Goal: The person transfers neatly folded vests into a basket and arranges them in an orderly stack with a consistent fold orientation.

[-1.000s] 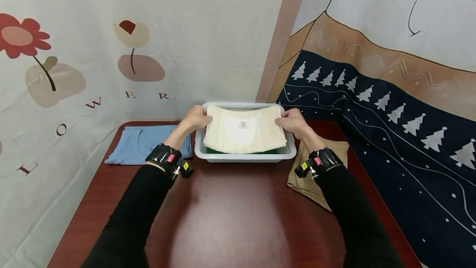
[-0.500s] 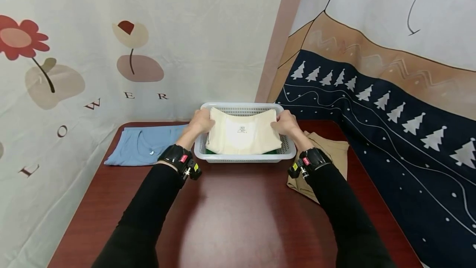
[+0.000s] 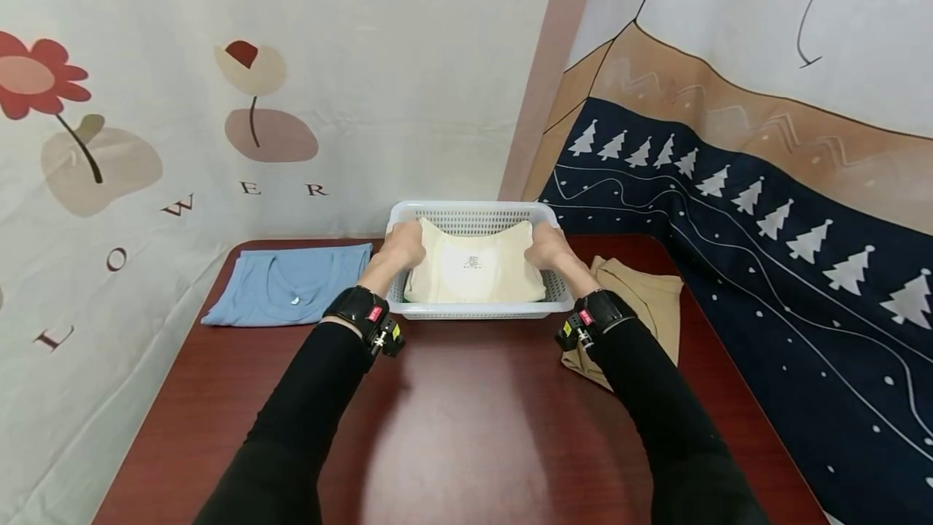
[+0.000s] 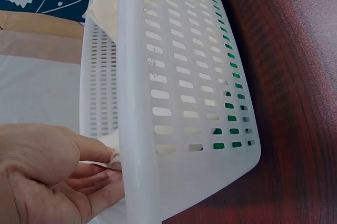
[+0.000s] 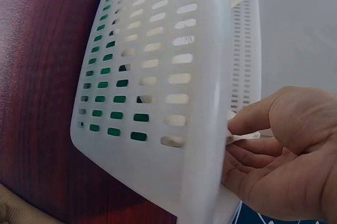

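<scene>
Left hand (image 3: 405, 245) and right hand (image 3: 547, 246): placement step

We pinch the folded cream fabric garment (image 3: 472, 270) at its sides, thumbs closed against fingers. It lies between our hands, within the white perforated rectangular plastic basket (image 3: 474, 310). We judge setting-down in progress; next calls for even release.

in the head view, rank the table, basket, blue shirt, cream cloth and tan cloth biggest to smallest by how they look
1. Table
2. Basket
3. Blue shirt and cream cloth, too close to rank

Unranked: tan cloth, partly hidden by the right sleeve.
</scene>
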Motion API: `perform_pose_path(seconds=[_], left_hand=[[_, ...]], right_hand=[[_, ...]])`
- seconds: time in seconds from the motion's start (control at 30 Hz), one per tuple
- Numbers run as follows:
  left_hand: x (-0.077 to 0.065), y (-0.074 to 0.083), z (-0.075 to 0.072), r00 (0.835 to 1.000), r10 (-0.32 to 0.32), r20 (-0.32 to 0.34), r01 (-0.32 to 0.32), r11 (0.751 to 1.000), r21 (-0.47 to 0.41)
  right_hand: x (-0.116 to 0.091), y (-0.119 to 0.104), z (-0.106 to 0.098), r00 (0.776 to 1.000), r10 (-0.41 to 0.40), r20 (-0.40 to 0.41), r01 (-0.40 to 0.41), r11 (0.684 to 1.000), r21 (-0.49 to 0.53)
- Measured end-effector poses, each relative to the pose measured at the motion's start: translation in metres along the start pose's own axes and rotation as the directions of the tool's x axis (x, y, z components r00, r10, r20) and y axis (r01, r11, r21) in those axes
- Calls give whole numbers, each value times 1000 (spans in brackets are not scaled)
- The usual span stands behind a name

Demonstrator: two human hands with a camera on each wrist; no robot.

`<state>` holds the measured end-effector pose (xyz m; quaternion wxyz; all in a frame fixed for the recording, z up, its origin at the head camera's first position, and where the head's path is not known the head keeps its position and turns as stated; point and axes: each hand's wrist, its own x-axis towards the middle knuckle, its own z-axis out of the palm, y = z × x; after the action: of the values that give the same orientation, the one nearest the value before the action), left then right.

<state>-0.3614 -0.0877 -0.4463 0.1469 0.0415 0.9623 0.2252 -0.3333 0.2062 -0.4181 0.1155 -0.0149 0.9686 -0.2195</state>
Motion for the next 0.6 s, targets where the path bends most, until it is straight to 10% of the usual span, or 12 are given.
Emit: perform_pose_path(seconds=[0.2,0.37,0.6], left_hand=[[80,-45,40,999,13,43,-14,999,31],[54,-26,31,996,-37,76,32,997,71],[-3,3,19,999,-20,40,17,998,54]], right_hand=[[58,39,29,998,-3,66,7,998,-56],[86,62,48,996,-43,74,53,988,-144],[43,24,31,998,-20,60,31,983,-179]])
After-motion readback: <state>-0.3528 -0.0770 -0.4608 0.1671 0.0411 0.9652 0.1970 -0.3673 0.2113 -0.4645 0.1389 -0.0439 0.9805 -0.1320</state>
